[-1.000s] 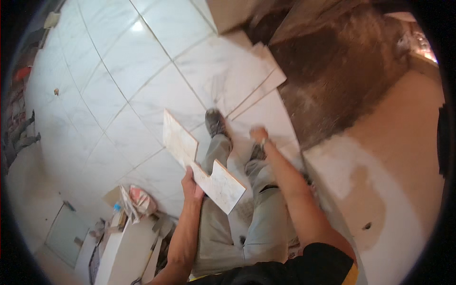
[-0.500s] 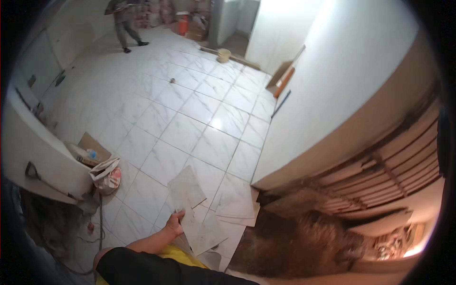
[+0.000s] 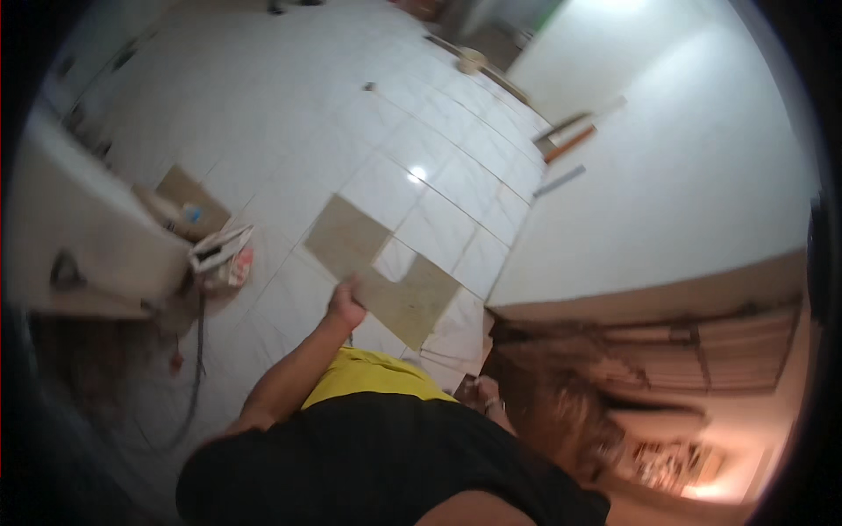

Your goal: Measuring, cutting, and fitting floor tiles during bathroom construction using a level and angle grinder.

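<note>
My left hand (image 3: 346, 302) is closed on a notched, flat tile piece (image 3: 412, 302), which shows a grey-beige face and hangs over the white marble-veined tiled floor (image 3: 316, 131). My right hand (image 3: 487, 394) is low at my right side, partly behind my black and yellow clothing; its fingers are blurred, and I cannot make out what, if anything, they hold. Loose pale tiles (image 3: 452, 342) lie just right of the held piece, at the edge of a dark, rough floor area (image 3: 553, 403).
A crumpled bag (image 3: 224, 263) and cardboard (image 3: 180, 188) sit at the left beside a low partition (image 3: 79, 202). A white wall (image 3: 667, 149) bounds the right, with boards (image 3: 570, 140) against it. A beige bucket (image 3: 471, 61) stands far back; another person's shoes (image 3: 276, 9) show at the top.
My view has lifted from my legs to the room. The held tile piece, white earlier, now shows grey-beige. My right hand, out of sight half a second ago, shows again, lower beside my body.
</note>
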A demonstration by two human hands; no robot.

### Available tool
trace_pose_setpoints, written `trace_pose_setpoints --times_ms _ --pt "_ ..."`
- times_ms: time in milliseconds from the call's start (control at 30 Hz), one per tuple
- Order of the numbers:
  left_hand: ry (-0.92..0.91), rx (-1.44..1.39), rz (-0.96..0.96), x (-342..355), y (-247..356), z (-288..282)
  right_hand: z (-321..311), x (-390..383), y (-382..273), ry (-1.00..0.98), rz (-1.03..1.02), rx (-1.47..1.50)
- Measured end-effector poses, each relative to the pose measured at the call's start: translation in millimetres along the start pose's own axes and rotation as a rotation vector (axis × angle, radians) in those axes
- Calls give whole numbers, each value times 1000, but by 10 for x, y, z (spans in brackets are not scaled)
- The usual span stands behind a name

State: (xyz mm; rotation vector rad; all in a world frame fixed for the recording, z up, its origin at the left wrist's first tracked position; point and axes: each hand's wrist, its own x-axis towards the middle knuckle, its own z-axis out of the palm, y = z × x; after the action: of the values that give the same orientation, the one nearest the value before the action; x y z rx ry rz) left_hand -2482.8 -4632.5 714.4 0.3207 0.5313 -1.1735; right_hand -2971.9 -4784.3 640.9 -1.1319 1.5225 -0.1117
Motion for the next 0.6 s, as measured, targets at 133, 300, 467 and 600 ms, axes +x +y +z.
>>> trace_pose_setpoints --times_ms 133,300,467,600 --pt "45 36 255 -183 625 502 530 52 -765 -66 417 17" --pt "-4 -16 297 173 1526 731 947 295 -1209 -45 545 -121" --pt "113 -15 517 803 2478 934 1263 1569 -2116 -43 664 -222" --pt "138 -33 597 1241 3282 1588 1957 3129 -3530 3 502 -40"
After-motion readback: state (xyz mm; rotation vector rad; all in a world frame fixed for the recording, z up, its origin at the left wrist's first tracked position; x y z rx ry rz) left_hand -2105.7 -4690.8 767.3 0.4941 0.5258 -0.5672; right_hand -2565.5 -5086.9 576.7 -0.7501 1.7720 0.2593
